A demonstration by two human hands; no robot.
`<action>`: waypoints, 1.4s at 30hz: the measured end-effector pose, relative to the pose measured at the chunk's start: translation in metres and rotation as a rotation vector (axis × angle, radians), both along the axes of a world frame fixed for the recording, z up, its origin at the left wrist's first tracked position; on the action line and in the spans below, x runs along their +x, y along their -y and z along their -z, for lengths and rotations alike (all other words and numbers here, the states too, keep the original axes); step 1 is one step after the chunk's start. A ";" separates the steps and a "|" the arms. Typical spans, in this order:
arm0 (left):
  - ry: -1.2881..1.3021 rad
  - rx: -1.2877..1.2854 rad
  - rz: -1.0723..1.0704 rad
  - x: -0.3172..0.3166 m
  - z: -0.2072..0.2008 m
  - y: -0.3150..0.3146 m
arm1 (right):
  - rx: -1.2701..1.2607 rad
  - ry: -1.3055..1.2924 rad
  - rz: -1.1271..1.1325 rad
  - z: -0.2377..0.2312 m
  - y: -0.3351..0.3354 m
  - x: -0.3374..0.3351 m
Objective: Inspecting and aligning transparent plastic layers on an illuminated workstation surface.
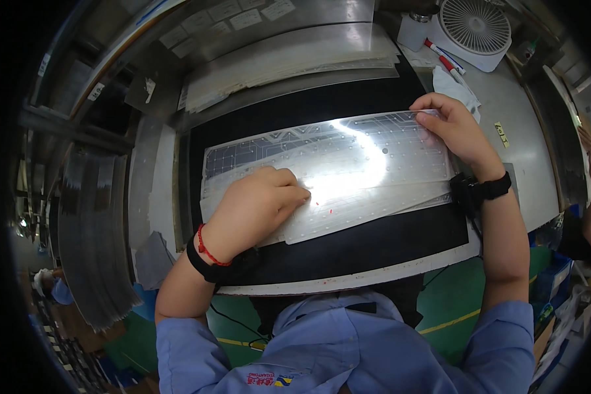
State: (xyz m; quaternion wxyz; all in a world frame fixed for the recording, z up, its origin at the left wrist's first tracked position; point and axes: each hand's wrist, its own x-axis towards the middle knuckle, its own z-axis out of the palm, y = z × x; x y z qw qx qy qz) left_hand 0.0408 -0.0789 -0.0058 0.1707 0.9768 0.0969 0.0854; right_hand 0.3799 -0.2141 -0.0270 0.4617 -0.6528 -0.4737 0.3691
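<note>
Right hand (454,130): nearly closed, thumb and forefinger pinched on the far right corner of the patterned sheet (240,156). Left hand (259,200): fingers curled, thumb and fingertips close together, down near the middle of the sheets. Cannot tell whether it pinches an edge or only presses.

Position: patterned sheet lies on the black mat (374,244) on the desk (533,148), lines and small dots showing over its far part. Near sheet (368,213) slants across its near side, overlapping it, its near left corner jutting toward the person. Two small red marks show just beside the left fingertips. Strong glare over the middle; layer order there unclear.

Surroundings: stack (289,62) of thin sheets beyond the mat; bottle (414,33), fan (475,27), markers (449,64) and white cloth (448,85) at far right.

Step, as judged: handling overlapped sheets, probably separating or lining them up. Next move seems to call for keeping the right corner pinch while the left fingers take one layer cleanly. Risk, as judged: thin layers may cling and slide together.
</note>
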 end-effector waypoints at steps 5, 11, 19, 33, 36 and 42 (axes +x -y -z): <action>-0.083 0.179 -0.003 0.000 -0.008 0.009 | 0.010 -0.009 -0.008 0.002 0.000 0.001; -0.071 0.228 0.002 -0.002 -0.006 0.010 | 0.007 -0.005 0.001 0.001 0.000 0.001; -0.094 0.247 0.026 -0.001 -0.010 0.011 | 0.004 0.037 0.025 0.005 0.000 0.003; -0.079 0.230 0.037 -0.002 -0.009 0.011 | -0.001 0.023 0.024 0.003 0.000 0.001; -0.078 0.214 0.050 -0.001 -0.009 0.010 | -0.001 0.016 0.024 0.003 0.001 0.002; 0.129 -0.288 -0.218 0.000 -0.006 -0.007 | -0.008 0.019 0.021 0.003 0.001 0.001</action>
